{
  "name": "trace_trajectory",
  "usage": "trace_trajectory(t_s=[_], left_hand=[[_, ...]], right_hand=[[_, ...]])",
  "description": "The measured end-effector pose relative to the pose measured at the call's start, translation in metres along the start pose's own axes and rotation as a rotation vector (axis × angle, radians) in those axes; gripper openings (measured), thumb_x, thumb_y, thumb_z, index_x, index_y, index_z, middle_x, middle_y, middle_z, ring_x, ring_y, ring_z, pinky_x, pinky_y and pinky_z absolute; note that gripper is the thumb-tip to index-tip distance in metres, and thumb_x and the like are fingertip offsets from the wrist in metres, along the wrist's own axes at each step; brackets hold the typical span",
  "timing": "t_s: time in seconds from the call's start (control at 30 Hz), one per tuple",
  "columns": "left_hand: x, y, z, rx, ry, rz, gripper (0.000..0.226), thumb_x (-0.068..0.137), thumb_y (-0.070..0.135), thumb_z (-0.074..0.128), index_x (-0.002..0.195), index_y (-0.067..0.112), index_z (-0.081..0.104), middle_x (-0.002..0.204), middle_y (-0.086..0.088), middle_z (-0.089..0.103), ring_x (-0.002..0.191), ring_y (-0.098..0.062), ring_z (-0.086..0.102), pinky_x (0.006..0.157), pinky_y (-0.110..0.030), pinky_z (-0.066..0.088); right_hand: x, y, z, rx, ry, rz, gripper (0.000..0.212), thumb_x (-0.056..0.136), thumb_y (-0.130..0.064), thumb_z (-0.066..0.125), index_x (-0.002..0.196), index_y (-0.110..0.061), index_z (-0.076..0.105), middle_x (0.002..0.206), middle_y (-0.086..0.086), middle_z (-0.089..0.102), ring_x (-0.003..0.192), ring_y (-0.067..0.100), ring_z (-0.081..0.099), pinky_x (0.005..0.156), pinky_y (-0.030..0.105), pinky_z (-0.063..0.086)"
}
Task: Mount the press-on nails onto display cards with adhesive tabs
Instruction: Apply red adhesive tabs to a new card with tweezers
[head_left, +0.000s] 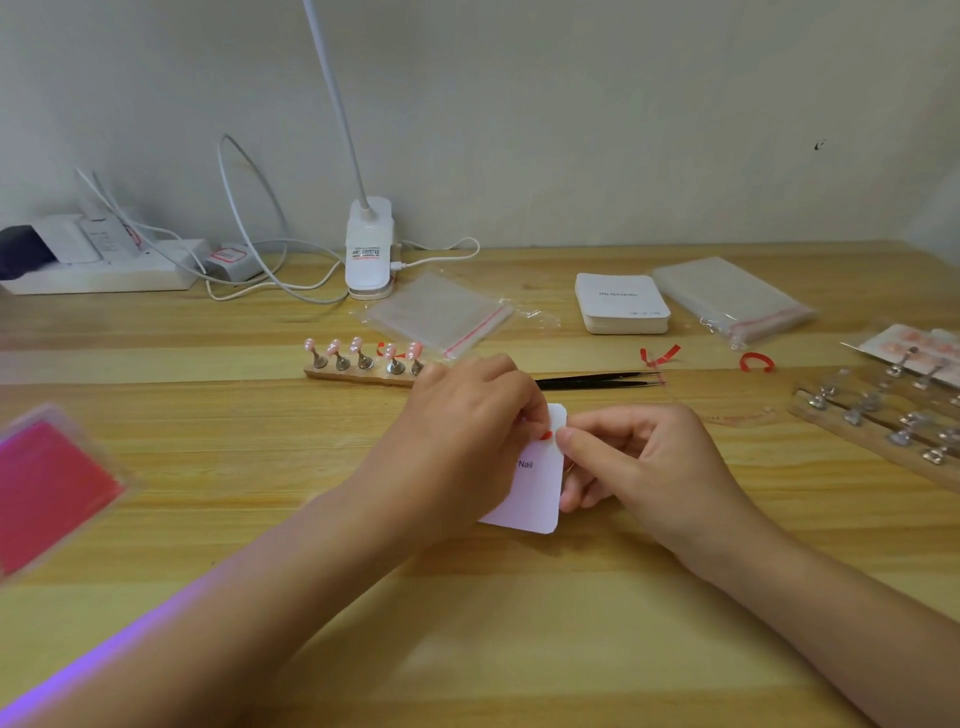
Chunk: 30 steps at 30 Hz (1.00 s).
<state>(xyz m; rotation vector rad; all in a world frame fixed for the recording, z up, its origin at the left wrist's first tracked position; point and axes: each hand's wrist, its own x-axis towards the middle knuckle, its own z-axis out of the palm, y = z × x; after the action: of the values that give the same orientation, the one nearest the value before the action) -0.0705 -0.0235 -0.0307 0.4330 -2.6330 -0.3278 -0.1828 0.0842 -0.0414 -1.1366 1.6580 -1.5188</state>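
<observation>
Just in front of the black tweezers (597, 383), a white display card (537, 480) lies on the wooden table (363, 597). Left hand (467, 431), fingers curled, pinches a red adhesive tab (545, 435) at its top; right hand (639, 457) pinches the card's edge.

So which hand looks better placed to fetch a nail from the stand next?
Probably left: the left hand sits just in front of the nail stand, while the right hand is farther away, holding the display card.

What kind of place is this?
Probably a small home craft desk for packing press-on nails: pink nails on a wooden stand, a stack of display cards, zip bags and a clip lamp.
</observation>
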Motion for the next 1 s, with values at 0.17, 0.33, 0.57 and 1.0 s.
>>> trace_trajectory(t_s=[0.17,0.33,0.57,1.0], left_hand=[[-0.004,0.002,-0.002,0.102,-0.032,0.104,0.021,0.077,0.006,0.033,0.075,0.010,0.053,0.076,-0.006,0.052,0.068,-0.023,0.046,0.059,-0.033,0.013],[-0.005,0.000,-0.001,0.072,-0.058,0.109,0.019,0.073,-0.005,0.041,0.079,0.012,0.048,0.081,-0.004,0.044,0.074,-0.020,0.040,0.063,-0.032,0.019],[-0.006,-0.010,0.000,-0.102,0.035,0.094,0.011,0.087,0.017,0.041,0.084,0.017,0.051,0.086,0.010,0.045,0.082,-0.007,0.042,0.076,-0.029,0.027],[0.000,-0.005,0.000,-0.177,0.022,-0.043,0.026,0.082,0.014,0.066,0.073,0.030,0.048,0.076,0.017,0.045,0.073,0.005,0.044,0.081,-0.027,0.024]], right_hand=[[0.000,0.000,0.000,-0.005,-0.008,0.005,0.025,0.086,0.000,0.055,0.070,-0.011,0.070,0.051,0.002,0.065,0.044,0.007,0.061,0.045,0.014,0.046],[0.000,0.001,0.000,-0.009,0.008,0.015,0.022,0.085,0.000,0.055,0.070,-0.006,0.070,0.047,0.002,0.062,0.041,0.008,0.059,0.045,0.015,0.046],[0.001,0.001,0.000,0.010,0.049,0.021,0.025,0.085,0.002,0.055,0.066,-0.006,0.069,0.045,0.003,0.059,0.040,0.008,0.058,0.044,0.015,0.045],[0.000,0.004,0.000,-0.015,0.022,-0.021,0.022,0.085,0.001,0.055,0.068,-0.003,0.068,0.045,0.003,0.060,0.042,0.008,0.058,0.046,0.015,0.046]])
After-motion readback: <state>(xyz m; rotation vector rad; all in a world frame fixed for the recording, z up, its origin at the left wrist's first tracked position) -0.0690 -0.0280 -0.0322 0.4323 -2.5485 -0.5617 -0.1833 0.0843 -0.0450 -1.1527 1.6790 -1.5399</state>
